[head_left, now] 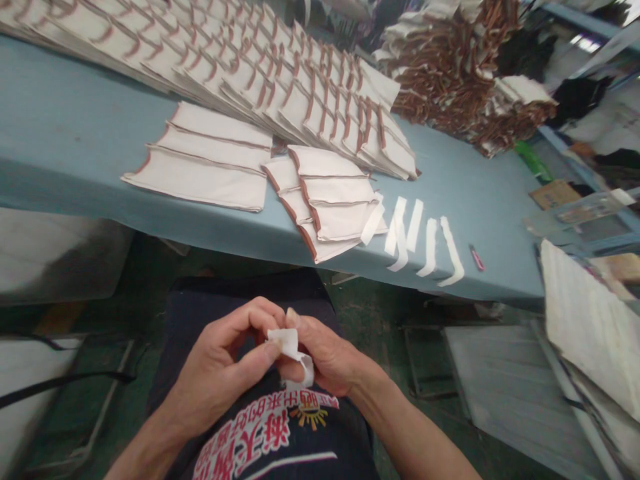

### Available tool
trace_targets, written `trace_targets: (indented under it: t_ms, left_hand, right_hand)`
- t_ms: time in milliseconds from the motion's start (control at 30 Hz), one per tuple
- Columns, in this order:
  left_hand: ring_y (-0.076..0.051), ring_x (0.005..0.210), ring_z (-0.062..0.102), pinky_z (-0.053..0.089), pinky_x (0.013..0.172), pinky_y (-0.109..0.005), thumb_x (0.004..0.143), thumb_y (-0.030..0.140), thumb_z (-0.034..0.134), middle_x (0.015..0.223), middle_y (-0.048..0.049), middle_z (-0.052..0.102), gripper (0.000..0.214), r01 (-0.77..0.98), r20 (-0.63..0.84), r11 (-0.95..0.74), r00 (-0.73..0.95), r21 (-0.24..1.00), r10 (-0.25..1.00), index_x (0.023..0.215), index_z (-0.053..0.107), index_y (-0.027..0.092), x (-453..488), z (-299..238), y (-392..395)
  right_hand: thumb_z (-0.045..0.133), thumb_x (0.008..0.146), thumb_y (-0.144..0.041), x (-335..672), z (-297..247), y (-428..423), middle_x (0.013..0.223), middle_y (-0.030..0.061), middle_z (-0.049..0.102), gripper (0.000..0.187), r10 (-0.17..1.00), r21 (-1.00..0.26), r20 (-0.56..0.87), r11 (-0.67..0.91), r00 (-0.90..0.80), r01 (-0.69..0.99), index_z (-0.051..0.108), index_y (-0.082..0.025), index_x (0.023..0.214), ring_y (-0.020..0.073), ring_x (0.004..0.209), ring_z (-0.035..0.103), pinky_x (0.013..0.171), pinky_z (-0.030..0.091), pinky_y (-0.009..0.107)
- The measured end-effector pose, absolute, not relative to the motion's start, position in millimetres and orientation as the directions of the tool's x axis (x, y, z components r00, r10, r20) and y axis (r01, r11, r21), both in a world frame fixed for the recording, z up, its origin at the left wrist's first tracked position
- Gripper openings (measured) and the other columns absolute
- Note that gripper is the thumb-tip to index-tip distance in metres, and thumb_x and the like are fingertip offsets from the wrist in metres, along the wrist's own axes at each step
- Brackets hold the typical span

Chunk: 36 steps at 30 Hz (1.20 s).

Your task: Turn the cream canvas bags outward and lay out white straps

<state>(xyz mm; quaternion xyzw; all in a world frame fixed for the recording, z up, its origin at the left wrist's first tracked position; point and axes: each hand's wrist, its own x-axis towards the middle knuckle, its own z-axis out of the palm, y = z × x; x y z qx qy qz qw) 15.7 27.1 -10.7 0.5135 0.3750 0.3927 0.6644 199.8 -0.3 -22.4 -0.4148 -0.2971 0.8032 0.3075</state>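
Observation:
Close above the lap, my left hand (pixel 235 347) and my right hand (pixel 320 347) meet around a small white strip (pixel 285 341). The left thumb and fingers pinch one end of it, while the rest curls down under the right fingers. Part of the strip is hidden by the fingers. On the blue table (pixel 475 200) ahead lie several more white strips (pixel 415 227). Left of them are two overlapping white cloth pieces (pixel 335 193) with brown edging, and another set of cloth pieces (pixel 210 157) lies flat further left.
Long overlapping rows of brown-edged cloth pieces (pixel 300 87) cover the table's far side. A tall heap of bundled pieces (pixel 450 73) stands at the back right. A small reddish tool (pixel 477 258) lies near the front edge. Boards (pixel 590 327) lean at the right.

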Motion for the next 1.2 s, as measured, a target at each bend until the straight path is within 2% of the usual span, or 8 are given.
trace_targets:
  t_ms: [100,200,433,567,767,967,1100,1200]
  left_hand:
    - [-0.020,0.073,0.072,0.061,0.069,-0.028,0.091,0.038,0.086,0.084,-0.0033,0.077,0.020,-0.115,-0.203,0.256,0.342,0.960,0.917,0.080,0.078,0.023,15.2,-14.5,25.2]
    - [-0.019,0.073,0.070,0.059,0.069,-0.026,0.087,0.039,0.088,0.082,-0.0011,0.076,0.020,-0.065,-0.238,0.264,0.265,0.962,0.934,0.080,0.077,0.024,15.4,-14.3,23.7]
    - [-0.017,0.072,0.065,0.055,0.067,-0.023,0.082,0.040,0.089,0.078,0.0011,0.073,0.019,0.006,-0.190,0.192,0.162,0.981,0.968,0.078,0.078,0.025,15.8,-6.1,19.8]
    - [-0.016,0.065,0.058,0.052,0.063,-0.024,0.083,0.044,0.089,0.073,0.0019,0.068,0.023,0.028,-0.207,0.205,0.107,0.978,0.973,0.078,0.078,0.024,15.3,-4.9,18.9]
    - [-0.020,0.077,0.069,0.060,0.075,-0.028,0.090,0.060,0.084,0.081,-0.0012,0.074,0.038,0.024,-0.247,0.246,0.034,0.969,0.968,0.084,0.079,0.023,17.1,-17.7,18.4]
    - [-0.024,0.070,0.077,0.065,0.068,-0.033,0.099,0.059,0.065,0.084,-0.0006,0.081,0.065,0.430,-0.120,0.073,0.082,0.900,0.989,0.150,0.071,0.018,5.7,-32.4,48.5]
    - [-0.030,0.095,0.086,0.070,0.093,-0.040,0.098,0.059,0.059,0.109,-0.0089,0.089,0.066,0.665,0.069,0.024,-0.114,0.747,0.991,0.148,0.069,0.017,-16.5,-19.1,123.8]
    - [-0.037,0.132,0.076,0.058,0.122,-0.053,0.103,0.043,0.063,0.146,-0.0195,0.078,0.059,0.736,0.150,0.109,-0.277,0.669,0.949,0.155,0.064,0.014,-39.1,-4.6,207.1]
  right_hand:
    - [0.045,0.096,-0.101,207.8,-20.4,-4.2,0.084,0.0022,0.070,0.089,0.920,-0.936,-0.340,-0.351,-0.194,-0.025,0.075,-0.018,0.103,0.0141,0.068,0.057,0.064,0.046,0.028]
    - [0.054,0.099,-0.094,212.5,-14.5,-5.9,0.118,0.0098,0.079,0.081,0.985,-0.986,-0.123,-0.107,-0.120,0.130,0.075,-0.020,0.127,0.0226,0.099,0.071,0.089,0.055,0.036]
    - [0.076,0.100,-0.049,198.3,-15.0,10.5,0.117,0.0079,0.084,0.024,0.966,-0.967,0.223,0.236,-0.129,0.095,0.075,-0.025,0.101,0.0270,0.126,0.072,0.127,0.044,0.050]
    - [0.074,0.101,-0.056,190.2,-26.4,18.2,0.099,0.0062,0.080,0.033,0.985,-0.989,0.150,0.151,-0.091,0.005,0.071,-0.024,0.092,0.0238,0.104,0.072,0.105,0.054,0.041]
    - [0.068,0.102,-0.076,182.6,-39.5,24.5,0.082,0.0014,0.066,0.058,0.996,-1.000,-0.022,-0.024,-0.083,-0.015,0.066,-0.020,0.085,0.0162,0.078,0.059,0.076,0.049,0.030]
    - [0.068,0.097,-0.085,194.4,-55.9,38.1,0.067,-0.0062,0.048,0.065,0.986,-0.989,-0.137,-0.130,0.099,-0.075,0.059,-0.021,0.086,0.0101,0.059,0.040,0.055,0.034,0.024]
    - [0.073,0.095,-0.082,208.8,-70.5,41.9,0.066,-0.0087,0.037,0.064,0.966,-0.981,-0.191,-0.186,0.174,-0.046,0.060,-0.021,0.084,0.0089,0.058,0.030,0.053,0.026,0.023]
    - [0.071,0.099,-0.078,217.0,-74.4,49.9,0.066,-0.0083,0.037,0.059,0.978,-0.988,-0.151,-0.155,0.141,0.018,0.062,-0.021,0.086,0.0095,0.058,0.029,0.053,0.028,0.024]
